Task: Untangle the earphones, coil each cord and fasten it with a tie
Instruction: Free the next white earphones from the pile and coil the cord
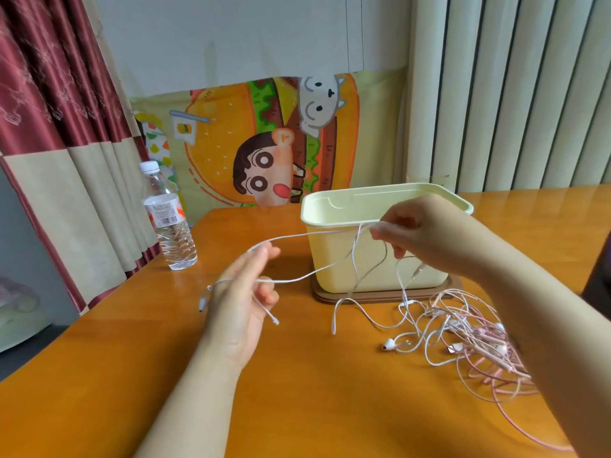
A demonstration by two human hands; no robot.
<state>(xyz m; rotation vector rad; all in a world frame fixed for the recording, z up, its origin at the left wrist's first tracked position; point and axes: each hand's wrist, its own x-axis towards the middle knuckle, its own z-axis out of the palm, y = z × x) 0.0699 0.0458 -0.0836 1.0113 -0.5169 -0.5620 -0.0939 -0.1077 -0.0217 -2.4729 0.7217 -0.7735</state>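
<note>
Left hand (pixel 243 294) fingers curl round a looped white cord (pixel 291 236), right hand (pixel 418 233) pinches its other end above tangled earphones (pixel 476 338) on the counter (pixel 297 375)

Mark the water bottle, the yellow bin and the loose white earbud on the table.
water bottle (pixel 164 213): head view, on its label.
yellow bin (pixel 325 249): head view, on its bare front wall.
white earbud (pixel 388 344): head view, on its rounded body.

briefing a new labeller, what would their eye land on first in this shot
A white cord stretched in mid-air between the left hand and right hand, in front of a pale yellow bin. Next, the pink and white earphone tangle on the orange table at right, and the bright cartoon burger cloth behind.
</note>
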